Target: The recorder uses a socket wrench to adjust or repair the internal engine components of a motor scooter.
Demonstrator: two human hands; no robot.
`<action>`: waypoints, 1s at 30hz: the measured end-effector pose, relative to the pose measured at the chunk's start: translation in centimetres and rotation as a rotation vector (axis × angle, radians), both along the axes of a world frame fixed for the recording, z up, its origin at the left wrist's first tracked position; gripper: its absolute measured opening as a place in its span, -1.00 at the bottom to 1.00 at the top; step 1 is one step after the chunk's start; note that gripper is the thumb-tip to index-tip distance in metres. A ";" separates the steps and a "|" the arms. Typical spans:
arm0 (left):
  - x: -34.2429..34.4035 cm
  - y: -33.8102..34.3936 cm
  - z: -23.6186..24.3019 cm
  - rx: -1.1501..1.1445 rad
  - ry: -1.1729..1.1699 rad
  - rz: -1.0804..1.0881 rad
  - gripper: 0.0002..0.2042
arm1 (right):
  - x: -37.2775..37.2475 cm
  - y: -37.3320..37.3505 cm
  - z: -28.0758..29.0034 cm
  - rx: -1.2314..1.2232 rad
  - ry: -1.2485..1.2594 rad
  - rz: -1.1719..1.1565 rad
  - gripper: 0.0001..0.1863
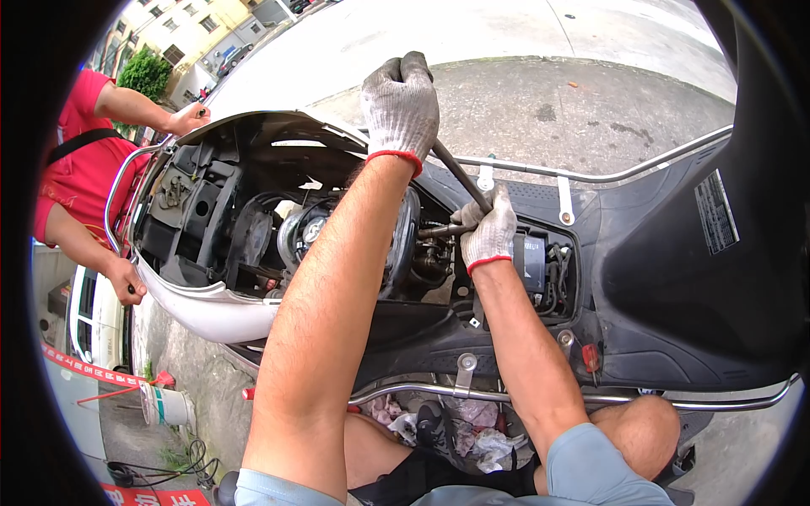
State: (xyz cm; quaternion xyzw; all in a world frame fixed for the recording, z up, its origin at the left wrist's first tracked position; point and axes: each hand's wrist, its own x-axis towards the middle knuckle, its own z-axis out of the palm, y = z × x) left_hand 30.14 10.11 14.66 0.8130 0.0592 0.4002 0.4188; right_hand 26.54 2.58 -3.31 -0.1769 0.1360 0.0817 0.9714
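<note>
A scooter (641, 295) lies across the view with its seat off and its body open. My left hand (400, 110), in a grey-white glove with a red cuff, is closed at the upper end of a long dark socket wrench (460, 175). In a matching glove, my right hand (491, 229) closes around the wrench's lower end. There a short metal extension (443, 229) runs left toward the engine parts (430, 261). My left forearm covers part of the open bay, and the extension's far tip cannot be made out.
A person in a red shirt (93, 169) holds the scooter's chrome rear rail (118, 190) with both hands. A red-handled screwdriver (591, 357) lies on the footboard. A dark battery-like box (531, 261) sits in the floor compartment. A white bucket (169, 406) stands at lower left.
</note>
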 end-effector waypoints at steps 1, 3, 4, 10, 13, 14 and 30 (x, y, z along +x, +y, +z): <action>0.1 0.1 0.0 -0.001 0.000 0.000 -0.63 | 0.0 0.1 0.0 0.000 0.010 0.004 -0.55; 0.2 -0.2 0.1 -0.034 0.030 0.034 -0.62 | 0.1 0.1 -0.1 -0.011 0.014 -0.011 -0.56; 0.3 -0.3 0.1 -0.038 0.031 0.033 -0.62 | 0.1 0.1 -0.1 -0.019 0.017 -0.026 -0.56; 1.5 -0.5 0.3 -0.028 0.100 0.041 -0.61 | 0.0 0.1 -0.2 0.019 0.067 -0.016 -0.58; 1.8 0.0 -0.1 -0.001 0.083 0.012 -0.62 | 0.1 0.1 0.2 -0.052 0.062 -0.009 -0.53; 1.9 0.1 -0.1 -0.002 0.083 0.012 -0.62 | 0.0 0.1 0.5 -0.054 0.063 -0.009 -0.53; -1.2 -1.8 0.6 -0.278 0.080 -0.130 -0.64 | -0.2 -1.0 -0.8 0.035 -0.014 -0.013 -0.58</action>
